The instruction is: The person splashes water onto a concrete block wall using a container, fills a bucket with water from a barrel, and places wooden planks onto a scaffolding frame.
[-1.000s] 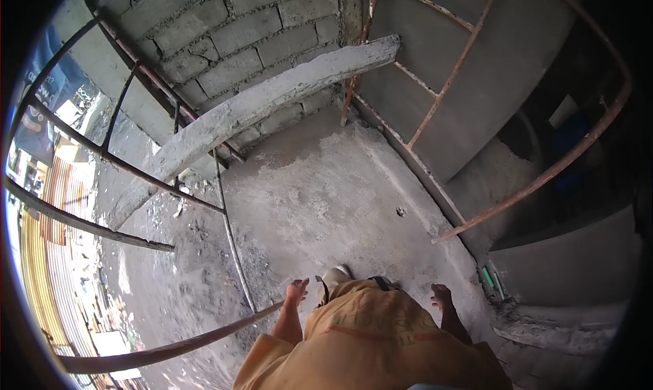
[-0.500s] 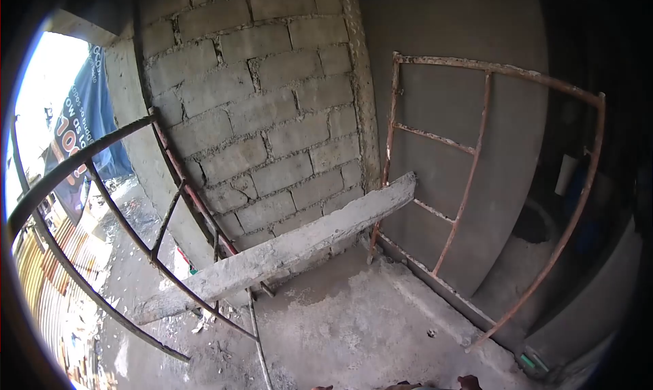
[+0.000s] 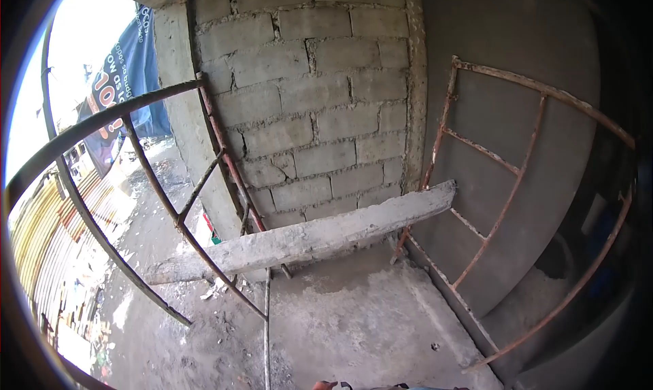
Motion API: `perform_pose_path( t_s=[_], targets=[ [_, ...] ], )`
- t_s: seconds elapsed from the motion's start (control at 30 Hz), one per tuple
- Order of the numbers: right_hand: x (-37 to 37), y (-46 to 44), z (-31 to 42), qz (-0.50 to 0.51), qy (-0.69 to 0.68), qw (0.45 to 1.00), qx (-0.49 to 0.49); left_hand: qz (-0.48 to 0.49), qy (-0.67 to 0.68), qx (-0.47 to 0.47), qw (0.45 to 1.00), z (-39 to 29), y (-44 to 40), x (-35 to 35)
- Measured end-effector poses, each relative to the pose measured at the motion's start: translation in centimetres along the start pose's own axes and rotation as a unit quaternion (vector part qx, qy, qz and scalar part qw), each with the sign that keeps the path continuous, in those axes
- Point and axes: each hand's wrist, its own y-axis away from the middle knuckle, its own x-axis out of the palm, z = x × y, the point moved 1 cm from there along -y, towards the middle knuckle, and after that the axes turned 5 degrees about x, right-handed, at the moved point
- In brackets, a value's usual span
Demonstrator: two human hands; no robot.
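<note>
The left hand [image 3: 325, 385], as it seems, just shows at the bottom edge, too cut off to tell if open or closed; the right hand is out of view, so which is nearer cannot be told. The plank [image 3: 326, 233] lies ahead, well apart, its long axis crosswise between left frame [image 3: 180, 220] and right frame [image 3: 520, 172]

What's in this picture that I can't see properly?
In the head view:
Left hand: mostly cut off by the bottom edge, so I can't tell whether it holds anything.
Right hand: out of view.
Blue thing at the right: too deep in shadow to name.
Banner: a metal bar crosses it, and its smallest letters are too tiny to read.
</note>
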Motion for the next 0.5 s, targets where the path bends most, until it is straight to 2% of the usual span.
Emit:
perform_pose_path(
  t_s=[0.07, 0.13, 0.17, 0.23, 0.27, 0.3, 0.37, 0.47, 0.5],
  targets=[
    [3.5, -4.6, -3.8, -0.116, 0.037, 0.988, -0.096, -0.008, -0.007, -0.004, 1.000, 0.4, 0.4, -0.2],
    [-3.7, -0.9, 3.2, 0.077, -0.026, 0.996, 0.032, -0.017, -0.022, 0.002, 1.000, 1.0, -0.4, -0.7],
    [-8.6, 3.8, 9.4, 0.162, -0.039, 0.981, 0.103, -0.025, -0.030, 0.009, 0.999, 1.2, -0.9, -0.4],
    [-7.0, 1.3, 7.1, 0.083, -0.099, 0.989, 0.065, 0.000, -0.068, 0.027, 0.997, 1.0, -2.6, -0.5],
    [-6.9, 1.1, 6.7, 0.080, -0.103, 0.988, 0.081, -0.018, -0.048, 0.069, 0.996, 0.9, -2.7, -0.2],
    [-7.0, 2.1, 6.9, 0.076, -0.105, 0.987, 0.098, -0.011, -0.051, 0.072, 0.996, 0.2, -3.0, 0.0],
    [-6.8, 0.5, 4.4, 0.139, -0.086, 0.976, 0.144, 0.001, -0.113, 0.092, 0.989, -1.4, -3.4, 0.4],
    [-6.8, 2.2, 2.8, 0.140, -0.076, 0.975, 0.157, -0.005, -0.131, 0.172, 0.976, -2.7, -3.2, 1.4],
    [-6.9, 3.2, 2.5, 0.126, -0.068, 0.977, 0.157, -0.010, -0.114, 0.140, 0.983, -3.4, -2.6, 1.8]
  ],
)
